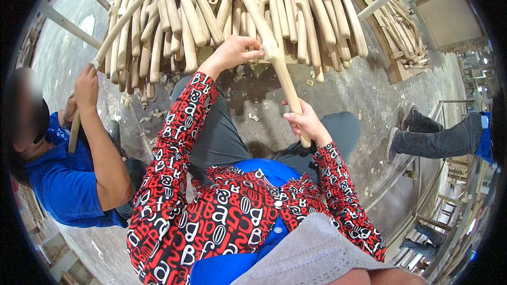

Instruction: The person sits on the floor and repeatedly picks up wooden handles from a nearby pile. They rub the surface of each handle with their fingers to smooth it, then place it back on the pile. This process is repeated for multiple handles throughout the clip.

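In the head view, the landmark is the large pile of wooden pieces (198,29), spread ahead of the wearer. One pale, angled wooden piece (285,82) slants from the pile's near side toward the wearer's lap, its far length lying across the pile in view; whether it rests there or is held clear cannot be told. The right hand (307,121), on the wearer's side of the pile, is wrapped around the piece's lower end. The left hand (235,54), just at the pile's near edge, has its fingers curled with the tips at the raised block (270,51) on the piece; whether they pinch it or only touch it is unclear.

To the left of the pile, a co-worker (74,174) in blue grips another long wooden piece (127,18), which slopes up over the pile's left side. Right of the pile lies a smaller stack (405,37). Shavings (253,117) litter the floor (377,108) before it.

Since the right hand seems to carry the firmest hold, low on a long piece, a loosened grip could let it roll or tip. Its far length could snag among the pile's crowded ends and dislodge some, or knock the co-worker's piece if swung left.
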A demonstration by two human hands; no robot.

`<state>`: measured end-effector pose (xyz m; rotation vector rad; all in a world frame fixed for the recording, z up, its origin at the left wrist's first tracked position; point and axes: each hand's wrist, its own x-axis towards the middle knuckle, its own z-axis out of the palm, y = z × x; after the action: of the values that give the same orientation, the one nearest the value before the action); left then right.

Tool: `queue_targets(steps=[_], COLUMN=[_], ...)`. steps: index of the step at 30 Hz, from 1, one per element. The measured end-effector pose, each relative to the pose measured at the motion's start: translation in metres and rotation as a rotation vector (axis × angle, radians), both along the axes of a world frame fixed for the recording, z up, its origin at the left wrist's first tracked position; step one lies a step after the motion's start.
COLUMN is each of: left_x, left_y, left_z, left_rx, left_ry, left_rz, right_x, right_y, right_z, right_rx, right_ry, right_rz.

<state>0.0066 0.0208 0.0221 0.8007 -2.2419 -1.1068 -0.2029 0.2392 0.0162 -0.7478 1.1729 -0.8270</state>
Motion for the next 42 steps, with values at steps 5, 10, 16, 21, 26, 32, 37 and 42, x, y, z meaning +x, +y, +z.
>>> queue_targets(steps=[5,10,16,21,26,32,37,42], left_x=[-0.006,-0.005,-0.02,-0.018,-0.016,-0.024,-0.023,-0.022], left_y=[0.003,0.007,0.019,0.018,0.015,0.021,0.02,0.017], left_z=[0.001,-0.002,0.006,0.004,-0.003,0.004,-0.001,-0.006], left_rx=[-0.109,-0.027,-0.127,-0.2,-0.297,-0.164,-0.19,-0.245], left_ry=[-0.151,-0.121,-0.082,-0.072,-0.099,0.0,-0.032,-0.002], left_rz=[0.034,0.14,0.239,0.208,0.24,0.196,0.282,0.338], right_x=[0.008,0.044,0.049,0.051,0.058,0.055,0.067,0.076], right_y=[-0.003,-0.015,-0.014,-0.014,-0.017,-0.017,-0.021,-0.023], right_z=[-0.006,-0.008,-0.005,-0.001,0.001,-0.01,-0.011,-0.011], right_rx=[-0.052,-0.129,-0.229,-0.22,-0.217,-0.252,-0.335,-0.293], right_ry=[0.148,0.207,0.633,0.653,0.676,0.762,0.835,0.785], right_rz=[-0.067,-0.186,-0.21,-0.212,-0.217,-0.259,-0.272,-0.296])
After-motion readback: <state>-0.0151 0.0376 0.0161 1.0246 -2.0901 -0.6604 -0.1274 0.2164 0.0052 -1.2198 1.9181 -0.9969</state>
